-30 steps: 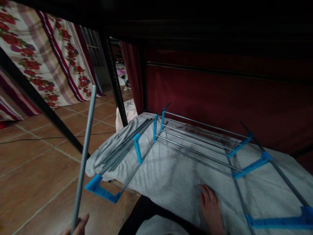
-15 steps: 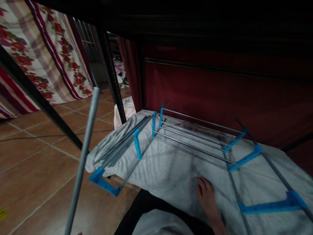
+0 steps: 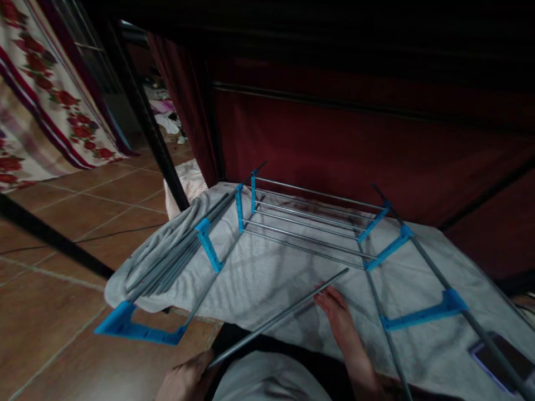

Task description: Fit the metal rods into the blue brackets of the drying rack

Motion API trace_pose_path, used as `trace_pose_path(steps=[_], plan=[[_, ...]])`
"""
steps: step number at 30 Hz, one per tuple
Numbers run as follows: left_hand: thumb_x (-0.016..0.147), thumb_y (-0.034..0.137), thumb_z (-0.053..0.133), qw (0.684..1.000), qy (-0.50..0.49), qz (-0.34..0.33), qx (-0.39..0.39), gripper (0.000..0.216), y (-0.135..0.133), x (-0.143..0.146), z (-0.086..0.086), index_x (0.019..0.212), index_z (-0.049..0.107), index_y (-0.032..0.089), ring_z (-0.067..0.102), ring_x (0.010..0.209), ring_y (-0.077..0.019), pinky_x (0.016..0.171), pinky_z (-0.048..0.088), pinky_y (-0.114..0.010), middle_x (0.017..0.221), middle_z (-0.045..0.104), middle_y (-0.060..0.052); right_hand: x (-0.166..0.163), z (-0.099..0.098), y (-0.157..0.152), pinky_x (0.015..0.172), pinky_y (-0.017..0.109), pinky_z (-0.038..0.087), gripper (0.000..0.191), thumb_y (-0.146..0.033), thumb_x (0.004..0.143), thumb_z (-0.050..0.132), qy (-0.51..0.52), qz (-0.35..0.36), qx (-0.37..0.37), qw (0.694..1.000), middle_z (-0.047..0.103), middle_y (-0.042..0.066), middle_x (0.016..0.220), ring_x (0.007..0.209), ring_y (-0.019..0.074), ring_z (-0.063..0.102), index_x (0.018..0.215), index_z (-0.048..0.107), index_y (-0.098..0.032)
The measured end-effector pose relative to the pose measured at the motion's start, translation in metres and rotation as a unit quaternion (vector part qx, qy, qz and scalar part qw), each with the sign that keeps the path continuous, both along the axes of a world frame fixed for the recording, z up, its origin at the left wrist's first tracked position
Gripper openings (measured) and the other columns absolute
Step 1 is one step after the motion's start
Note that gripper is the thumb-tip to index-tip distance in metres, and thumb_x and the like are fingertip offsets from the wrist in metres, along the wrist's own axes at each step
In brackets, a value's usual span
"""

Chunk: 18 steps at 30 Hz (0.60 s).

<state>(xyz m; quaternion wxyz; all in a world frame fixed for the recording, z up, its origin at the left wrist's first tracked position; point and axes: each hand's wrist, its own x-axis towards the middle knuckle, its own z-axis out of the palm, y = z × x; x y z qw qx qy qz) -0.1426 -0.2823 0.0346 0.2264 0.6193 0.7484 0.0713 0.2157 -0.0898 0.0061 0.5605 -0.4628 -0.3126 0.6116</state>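
A loose grey metal tube (image 3: 278, 317) slants across my lap, its far end raised toward the right. My left hand (image 3: 184, 379) is closed around its lower end. Near the upper end, the fingers of my right hand (image 3: 336, 309) are closed on the tube. In front of me on the bed lies a partly assembled rack, with blue plastic brackets (image 3: 388, 262) joined by grey side poles (image 3: 430, 253). Several thin crossbars (image 3: 305, 213) span its far part. The near brackets on both sides have no bar between them.
A bundle of loose grey tubes (image 3: 175, 262) lies on the folded blanket (image 3: 146, 253) at the left. A phone (image 3: 501, 356) rests at the right. Dark bed-frame posts (image 3: 142, 106) and an overhead frame surround the space; a red curtain (image 3: 334, 145) hangs behind.
The tube has swung from upright at the left to a slant over my lap. My right hand has risen from the blanket onto it. The view has turned right, bringing the phone in.
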Motion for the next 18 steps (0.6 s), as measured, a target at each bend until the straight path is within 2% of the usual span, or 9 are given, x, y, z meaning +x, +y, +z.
trace_pose_path(steps=[5,8,11,14,18], plan=[[0.097,0.038,0.041,0.996,0.006,-0.087,0.034,0.032,0.037,0.016,0.003,0.09,0.07,0.027,0.077,0.085,-0.0256,0.075,0.055,-0.03,0.086,0.078,-0.005,0.027,0.02,0.005,0.091,0.045,0.058,0.042,-0.042,0.071,0.085,0.078,-0.041,-0.067,0.994,0.078,0.008,0.105,0.094,0.0253,0.073,0.106,0.074,-0.023],[0.098,0.037,0.041,0.99,0.013,-0.119,0.075,0.032,0.055,0.023,-0.002,0.101,0.072,0.028,0.077,0.091,-0.0239,0.078,0.057,-0.029,0.096,0.079,-0.005,0.047,0.028,0.01,0.086,0.037,0.059,0.039,-0.038,0.069,0.088,0.089,-0.093,-0.062,0.99,0.078,0.006,0.096,0.087,0.0206,0.073,0.101,0.073,-0.022],[0.1,0.038,0.04,0.983,0.021,-0.142,0.111,0.036,0.08,0.032,-0.004,0.107,0.073,0.027,0.076,0.097,-0.0243,0.082,0.059,-0.032,0.107,0.078,-0.006,0.06,0.033,0.014,0.086,0.032,0.058,0.031,-0.033,0.069,0.089,0.106,-0.114,-0.042,0.987,0.077,0.003,0.092,0.088,0.0185,0.073,0.092,0.072,-0.021],[0.101,0.036,0.038,0.977,0.026,-0.173,0.124,0.038,0.11,0.048,0.007,0.11,0.073,0.025,0.075,0.097,-0.0232,0.083,0.059,-0.033,0.11,0.077,-0.007,0.064,0.034,0.017,0.086,0.031,0.058,0.024,-0.029,0.069,0.088,0.12,-0.13,-0.036,0.984,0.076,0.001,0.087,0.087,0.0171,0.072,0.083,0.07,-0.021],[0.103,0.028,0.032,0.959,0.02,-0.237,0.154,0.041,0.147,0.081,0.03,0.113,0.071,0.021,0.071,0.099,-0.0238,0.088,0.056,-0.036,0.11,0.074,-0.01,0.062,0.027,0.02,0.084,0.031,0.058,0.022,-0.03,0.071,0.085,0.118,-0.129,-0.049,0.983,0.076,0.0,0.086,0.084,0.0165,0.072,0.083,0.069,-0.021]])
